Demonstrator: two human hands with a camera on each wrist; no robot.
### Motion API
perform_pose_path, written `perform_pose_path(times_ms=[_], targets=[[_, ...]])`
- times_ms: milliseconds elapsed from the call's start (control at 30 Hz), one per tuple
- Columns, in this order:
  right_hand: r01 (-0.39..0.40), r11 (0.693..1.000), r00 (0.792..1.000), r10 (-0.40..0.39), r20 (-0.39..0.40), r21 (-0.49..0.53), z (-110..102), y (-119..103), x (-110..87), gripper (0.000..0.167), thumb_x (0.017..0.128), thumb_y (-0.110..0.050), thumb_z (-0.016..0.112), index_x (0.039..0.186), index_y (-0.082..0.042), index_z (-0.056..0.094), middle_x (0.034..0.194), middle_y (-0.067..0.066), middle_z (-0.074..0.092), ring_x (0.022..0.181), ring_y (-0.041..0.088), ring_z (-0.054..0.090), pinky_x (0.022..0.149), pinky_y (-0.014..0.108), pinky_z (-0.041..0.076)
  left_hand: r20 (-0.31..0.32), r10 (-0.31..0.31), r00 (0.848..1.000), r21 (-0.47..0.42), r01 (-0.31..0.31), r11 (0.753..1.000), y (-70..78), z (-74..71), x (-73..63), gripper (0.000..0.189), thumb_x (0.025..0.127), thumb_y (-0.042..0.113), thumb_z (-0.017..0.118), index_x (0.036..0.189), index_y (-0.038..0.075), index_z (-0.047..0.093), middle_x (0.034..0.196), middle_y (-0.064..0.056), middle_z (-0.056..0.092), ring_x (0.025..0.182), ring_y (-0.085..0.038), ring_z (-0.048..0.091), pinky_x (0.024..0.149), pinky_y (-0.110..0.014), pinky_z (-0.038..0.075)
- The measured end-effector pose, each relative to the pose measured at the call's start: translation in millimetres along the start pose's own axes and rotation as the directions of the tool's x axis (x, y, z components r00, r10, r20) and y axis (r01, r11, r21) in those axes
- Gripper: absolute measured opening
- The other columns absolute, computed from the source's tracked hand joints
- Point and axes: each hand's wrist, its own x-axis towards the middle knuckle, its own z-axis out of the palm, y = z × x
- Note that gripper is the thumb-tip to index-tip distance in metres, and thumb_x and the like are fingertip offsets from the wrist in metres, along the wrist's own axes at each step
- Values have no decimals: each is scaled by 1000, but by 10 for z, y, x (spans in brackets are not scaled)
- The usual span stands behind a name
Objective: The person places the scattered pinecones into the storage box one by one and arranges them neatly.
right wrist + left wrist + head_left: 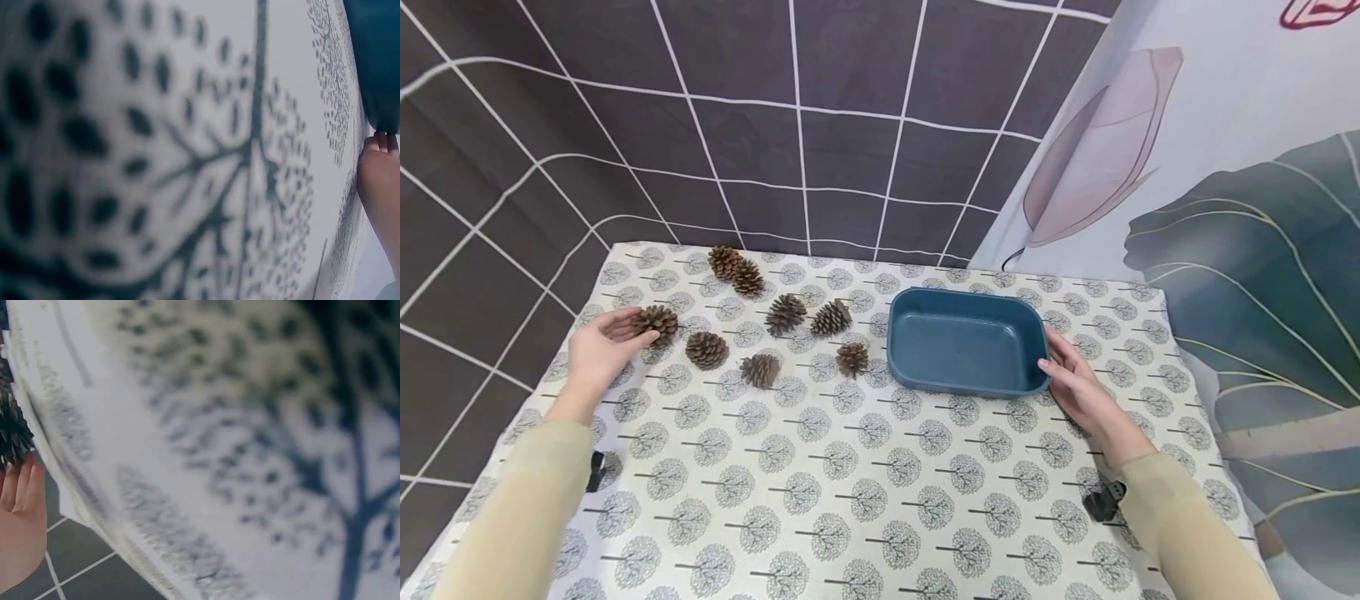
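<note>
At the left of the head view, my left hand point(597, 350) grips a brown pine cone point(657, 323) between thumb and fingers. The left wrist view catches only part of that hand point(22, 519) and the dark pine cone point(12, 431) at its edge. On the right, my right hand point(1082, 396) holds the right end of a dark blue rectangular container point(958, 390), thumb at the rim and fingers along the outer wall. No pine cone lies inside the container. Its blue wall point(378, 62) and the right hand point(380, 178) show at the right wrist view's edge.
Between hand and container, several loose pine cones lie spread out, among them one point(707, 350) beside the left hand and one point(852, 359) near the container. Two others point(735, 271) touch at the back. A tree-patterned cloth point(820, 517) covers the table; a dark gridded curtain point(850, 158) hangs behind.
</note>
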Motion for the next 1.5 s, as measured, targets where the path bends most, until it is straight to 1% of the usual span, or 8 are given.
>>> perform_pose_path(times_ms=[133,467,600,700,833,1100,1267,1500], targets=[[-4,1000,1000,4,-2,11,7,-3,-19,73,110,-5,49,172,-12,9,181,8,2,147,-7,35,134,27,23,-8,28,1000,-72,-28,997,101,-33,-12,67,96,24,80,149,-6,54,92,39,54,82,25,54,78,4,50],[-5,1000,1000,5,4,23,-6,3,-9,73,110,-5,48,171,-12,8,181,9,0,150,-5,33,136,29,19,48,72,996,-215,-60,975,562,88,-84,61,95,15,81,146,-7,55,88,45,63,83,23,62,81,1,53],[7,999,1000,-8,14,41,-6,7,3,73,110,-4,47,171,-11,8,180,9,2,144,-10,39,134,25,22,76,105,992,-204,-88,975,794,226,-129,59,95,15,81,144,-6,58,113,9,79,85,22,62,84,-1,54],[17,999,1000,-18,19,50,1,10,7,73,110,-3,47,171,-10,8,180,10,3,141,-10,41,133,23,24,104,140,985,-203,-117,972,958,338,-157,56,95,11,80,144,-5,58,139,-22,66,85,22,61,86,-2,54],[23,999,999,-24,23,43,2,13,12,72,110,-3,47,171,-9,9,179,10,6,139,-11,43,129,20,30,155,189,970,-222,-153,963,1158,504,-176,56,94,8,80,144,-4,59,144,-29,62,89,18,63,87,-3,55],[22,999,999,-24,27,45,-4,9,12,72,110,-3,47,171,-10,9,180,8,5,139,-11,44,128,20,32,251,296,922,-240,-237,941,1526,891,-222,55,90,10,85,140,0,65,143,-23,67,128,-38,70,103,-24,60],[23,999,999,-24,28,41,5,-1,12,72,110,-2,46,171,-9,8,180,8,5,139,-11,44,128,19,33,300,370,879,-214,-316,924,1709,1134,-250,55,88,10,87,138,1,67,140,-23,68,126,-40,70,110,-44,58],[4,1000,1000,-5,15,29,5,-3,10,72,110,-5,47,171,-12,9,180,8,5,137,-11,45,126,19,35,357,477,803,-198,-434,879,1919,1459,-272,57,87,14,88,139,4,68,139,-19,71,125,-36,71,112,-45,58]])
